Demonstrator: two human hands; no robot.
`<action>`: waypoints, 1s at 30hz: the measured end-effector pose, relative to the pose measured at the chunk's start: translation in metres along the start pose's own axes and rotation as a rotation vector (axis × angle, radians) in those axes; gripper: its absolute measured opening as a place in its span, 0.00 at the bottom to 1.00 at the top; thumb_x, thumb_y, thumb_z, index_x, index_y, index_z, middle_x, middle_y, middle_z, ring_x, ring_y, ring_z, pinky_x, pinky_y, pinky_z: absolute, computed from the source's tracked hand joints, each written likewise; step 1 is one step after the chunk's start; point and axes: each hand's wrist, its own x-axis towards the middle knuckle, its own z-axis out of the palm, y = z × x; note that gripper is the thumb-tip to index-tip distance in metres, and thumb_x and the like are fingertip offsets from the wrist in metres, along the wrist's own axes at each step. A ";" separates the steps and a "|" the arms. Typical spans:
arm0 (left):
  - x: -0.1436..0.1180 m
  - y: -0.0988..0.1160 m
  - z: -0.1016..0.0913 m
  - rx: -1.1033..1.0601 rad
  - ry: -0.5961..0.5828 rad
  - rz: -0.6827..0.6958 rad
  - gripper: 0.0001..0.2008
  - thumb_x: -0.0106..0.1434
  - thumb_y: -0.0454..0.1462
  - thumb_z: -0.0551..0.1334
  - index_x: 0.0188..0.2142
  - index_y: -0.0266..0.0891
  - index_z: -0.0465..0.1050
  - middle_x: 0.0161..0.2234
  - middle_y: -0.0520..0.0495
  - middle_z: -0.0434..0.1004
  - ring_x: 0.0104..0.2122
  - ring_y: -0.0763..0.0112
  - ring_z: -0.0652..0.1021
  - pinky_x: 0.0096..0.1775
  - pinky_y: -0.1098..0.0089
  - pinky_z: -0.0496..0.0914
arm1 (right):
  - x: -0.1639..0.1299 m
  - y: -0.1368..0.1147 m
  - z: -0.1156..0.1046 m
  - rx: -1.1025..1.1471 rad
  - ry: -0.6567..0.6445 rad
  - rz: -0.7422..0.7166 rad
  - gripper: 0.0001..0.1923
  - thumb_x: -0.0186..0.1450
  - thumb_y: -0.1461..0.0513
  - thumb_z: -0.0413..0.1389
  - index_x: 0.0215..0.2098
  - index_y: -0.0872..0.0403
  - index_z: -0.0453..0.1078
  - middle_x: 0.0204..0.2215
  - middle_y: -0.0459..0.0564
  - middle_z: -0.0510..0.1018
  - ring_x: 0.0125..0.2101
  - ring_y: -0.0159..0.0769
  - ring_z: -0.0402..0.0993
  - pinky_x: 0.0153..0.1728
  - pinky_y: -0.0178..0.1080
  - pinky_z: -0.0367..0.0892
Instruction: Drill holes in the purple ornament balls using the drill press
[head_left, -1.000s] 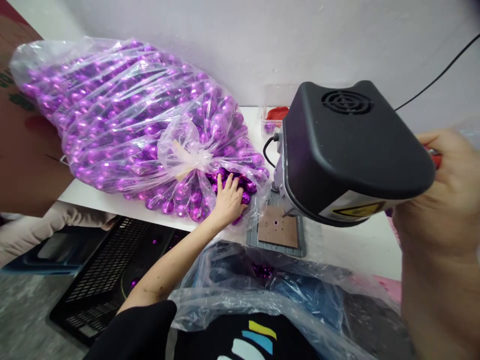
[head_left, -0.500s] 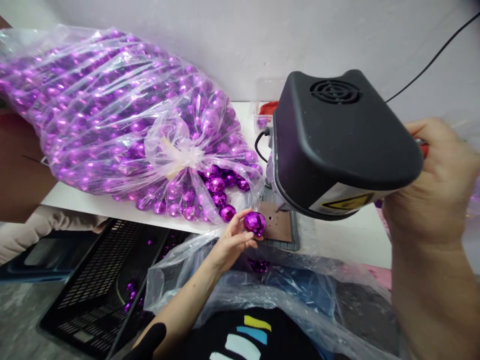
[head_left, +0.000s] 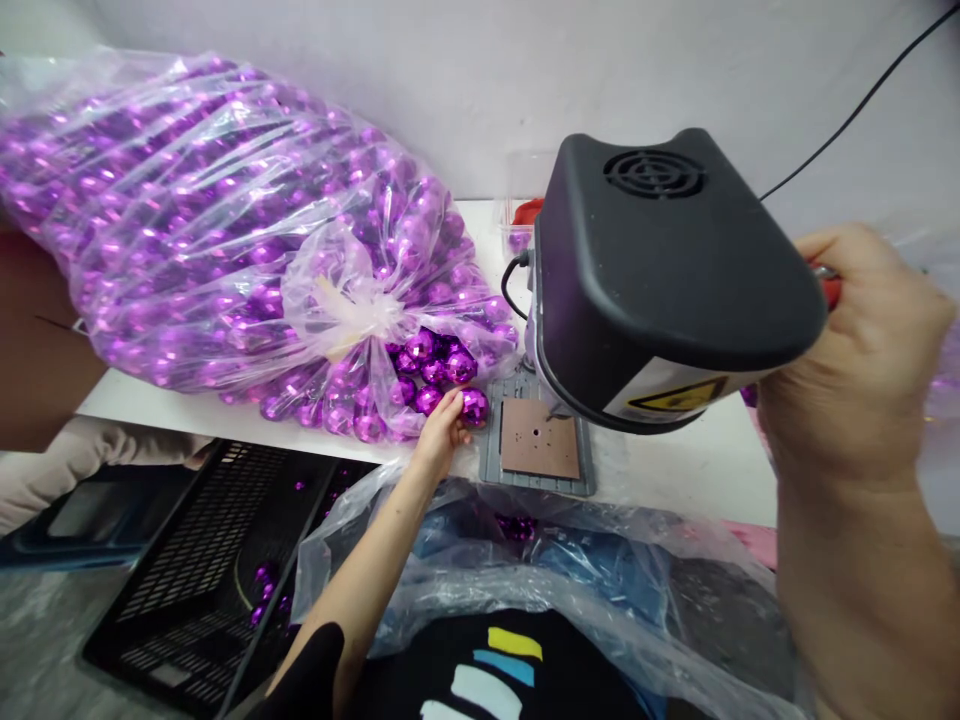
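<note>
Down at the near edge of the white tabletop (head_left: pixel 675 480), the left hand (head_left: pixel 439 440) has its fingers curled around a small faceted purple bauble (head_left: pixel 474 405), which sits at the torn mouth of the big clear plastic bag (head_left: pixel 225 230) stuffed with more of the same shiny purple balls. Fingertips touch the ball's left side; whether it is lifted or resting on the table I cannot tell. Just beside it, to the right, lies the grey base plate with a brown square pad (head_left: pixel 538 440) of the black-hooded bench machine (head_left: pixel 660 270).

The right hand (head_left: pixel 862 370) is closed in a fist around the red-tipped lever (head_left: pixel 829 288) at the machine's right side — a firm, full-hand hold.

A bauble like this likely weighs next to nothing and is thin-shelled, so it may crack under a hard squeeze; its mirrored facets look slick, too. A light pinch across its widest part, thumb against two fingers, seems the safest hold.

Below the table edge stand a black slotted plastic crate (head_left: pixel 195 560) and crumpled clear plastic sheeting (head_left: pixel 600 570) — a few loose purple balls lie in both.
</note>
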 end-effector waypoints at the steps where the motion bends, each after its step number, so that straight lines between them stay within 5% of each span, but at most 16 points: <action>1: -0.001 0.000 0.001 0.008 0.027 0.004 0.26 0.60 0.49 0.70 0.53 0.40 0.73 0.33 0.50 0.80 0.26 0.72 0.79 0.20 0.78 0.62 | 0.000 0.000 0.000 -0.004 0.000 -0.003 0.14 0.66 0.53 0.59 0.35 0.56 0.71 0.18 0.37 0.61 0.15 0.16 0.55 0.17 0.26 0.58; 8: -0.039 -0.002 0.002 0.079 0.044 0.018 0.30 0.58 0.52 0.71 0.54 0.39 0.73 0.35 0.47 0.80 0.29 0.66 0.82 0.23 0.75 0.68 | 0.000 0.001 0.000 -0.035 0.024 -0.043 0.15 0.66 0.51 0.59 0.34 0.56 0.71 0.23 0.41 0.65 0.21 0.16 0.58 0.19 0.24 0.53; 12: -0.061 -0.007 0.005 0.137 0.080 0.074 0.26 0.60 0.51 0.70 0.53 0.42 0.75 0.35 0.50 0.79 0.25 0.73 0.78 0.25 0.75 0.69 | -0.001 0.002 0.002 -0.004 0.057 -0.056 0.12 0.65 0.55 0.60 0.34 0.57 0.71 0.23 0.41 0.66 0.23 0.17 0.61 0.22 0.24 0.55; 15: -0.069 -0.010 0.014 0.094 -0.045 0.084 0.23 0.60 0.47 0.71 0.52 0.44 0.77 0.43 0.48 0.80 0.32 0.73 0.78 0.31 0.75 0.72 | -0.001 0.002 0.001 0.006 0.026 -0.037 0.12 0.66 0.55 0.60 0.34 0.56 0.71 0.22 0.40 0.66 0.21 0.16 0.60 0.20 0.24 0.55; 19: -0.066 -0.010 0.026 -0.153 -0.264 -0.071 0.23 0.60 0.49 0.71 0.51 0.43 0.76 0.47 0.43 0.81 0.41 0.64 0.81 0.36 0.70 0.76 | 0.001 -0.003 -0.001 -0.018 -0.028 -0.015 0.16 0.68 0.51 0.56 0.34 0.57 0.69 0.19 0.38 0.62 0.16 0.16 0.56 0.18 0.25 0.55; 24: -0.052 -0.007 0.028 -0.182 -0.304 -0.171 0.23 0.55 0.46 0.76 0.47 0.38 0.78 0.45 0.40 0.83 0.40 0.61 0.83 0.42 0.65 0.77 | 0.003 -0.004 -0.002 -0.018 -0.039 0.002 0.18 0.68 0.50 0.57 0.33 0.57 0.69 0.17 0.38 0.61 0.16 0.16 0.57 0.17 0.25 0.54; 30: -0.040 -0.016 0.024 0.054 -0.198 0.026 0.26 0.50 0.41 0.79 0.48 0.39 0.79 0.44 0.46 0.84 0.45 0.65 0.82 0.52 0.66 0.72 | 0.004 0.002 -0.001 0.036 -0.062 -0.007 0.21 0.68 0.48 0.55 0.33 0.58 0.67 0.16 0.37 0.57 0.14 0.15 0.53 0.16 0.24 0.55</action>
